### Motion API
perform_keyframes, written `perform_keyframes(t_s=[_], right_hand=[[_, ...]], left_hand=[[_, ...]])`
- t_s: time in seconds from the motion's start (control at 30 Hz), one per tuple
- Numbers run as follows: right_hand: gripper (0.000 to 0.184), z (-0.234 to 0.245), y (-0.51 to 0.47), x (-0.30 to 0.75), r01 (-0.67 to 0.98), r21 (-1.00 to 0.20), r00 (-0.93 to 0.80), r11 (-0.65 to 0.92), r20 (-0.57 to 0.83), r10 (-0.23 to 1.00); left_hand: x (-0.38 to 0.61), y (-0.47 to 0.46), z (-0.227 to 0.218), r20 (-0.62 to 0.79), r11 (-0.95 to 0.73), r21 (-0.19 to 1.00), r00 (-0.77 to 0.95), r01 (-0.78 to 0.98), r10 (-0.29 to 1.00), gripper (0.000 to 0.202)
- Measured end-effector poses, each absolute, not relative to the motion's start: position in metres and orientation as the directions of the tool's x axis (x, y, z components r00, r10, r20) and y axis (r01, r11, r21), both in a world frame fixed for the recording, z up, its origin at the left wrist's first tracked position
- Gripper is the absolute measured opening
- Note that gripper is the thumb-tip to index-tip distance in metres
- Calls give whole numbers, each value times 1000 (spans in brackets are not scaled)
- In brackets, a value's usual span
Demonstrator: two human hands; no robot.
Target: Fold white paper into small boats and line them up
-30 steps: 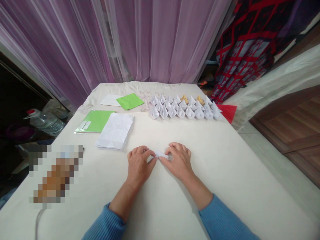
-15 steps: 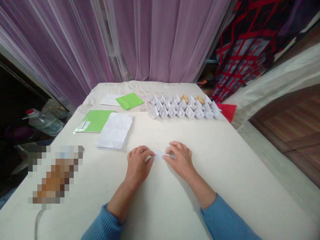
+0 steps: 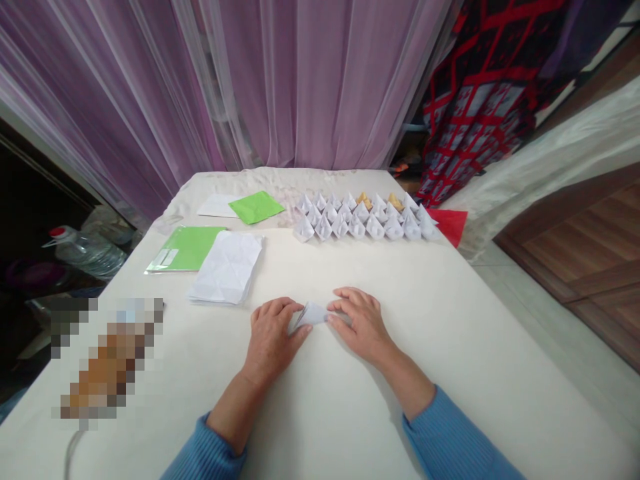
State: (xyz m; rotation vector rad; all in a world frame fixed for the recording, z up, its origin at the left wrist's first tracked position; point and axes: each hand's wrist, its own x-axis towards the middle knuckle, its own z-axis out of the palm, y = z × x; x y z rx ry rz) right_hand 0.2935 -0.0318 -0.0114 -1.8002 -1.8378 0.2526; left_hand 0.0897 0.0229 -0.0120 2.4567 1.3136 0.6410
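A small piece of folded white paper [image 3: 315,313] lies between my two hands above the near middle of the table, its layers parted along the left edge. My left hand [image 3: 273,333] holds that left end between thumb and fingers. At the right corner, the thumb and fingertips of my right hand [image 3: 359,322] pinch the paper. Farther back stand rows of folded paper boats [image 3: 357,228], mostly white, with a couple of yellow ones in the back row.
Creased white sheets [image 3: 227,267] lie stacked left of centre, partly over a green paper pack [image 3: 187,247]. Behind them a green sheet [image 3: 257,207] overlaps white paper [image 3: 216,205]. Red paper [image 3: 453,227] sticks out at the right edge. A blurred-out object [image 3: 107,360] with a cable lies left.
The folded paper has turned and opened a little at its left side, showing its layers. My left thumb and fingers have spread wider around it. The view has shifted slightly.
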Motion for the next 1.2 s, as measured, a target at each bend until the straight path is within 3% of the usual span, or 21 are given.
perform_keyframes(t_s=[0.13, 0.37, 0.43, 0.57, 0.67, 0.87, 1.0, 1.2], right_hand=[[14, -11, -31, 292, 870, -477, 6, 123, 260, 966], [3, -15, -29, 290, 807, -567, 35, 162, 321, 946], [6, -17, -27, 291, 768, -615, 58, 180, 347, 936], [14, -19, -22, 294, 658, -715, 93, 236, 389, 917], [17, -17, -20, 293, 597, -758, 92, 264, 391, 916], [12, -12, -26, 284, 677, -697, 60, 236, 373, 926], [26, -10, -30, 278, 712, -641, -13, 287, 396, 918], [22, -6, -30, 276, 665, -671, -118, 328, 339, 933]], left_hand=[[90, 22, -14, 267, -567, 434, 501, 700, 823, 28], [89, 23, -10, 264, -574, 504, 517, 646, 814, 4], [88, 25, -9, 255, -560, 558, 516, 612, 818, 9], [85, 27, -13, 317, -568, 639, 496, 519, 808, 41], [85, 28, -16, 377, -606, 639, 494, 474, 784, 37], [85, 30, -16, 374, -543, 739, 427, 398, 823, 19], [85, 30, -14, 331, -483, 794, 405, 368, 852, 17], [88, 28, -9, 317, -464, 827, 418, 318, 851, 17]])
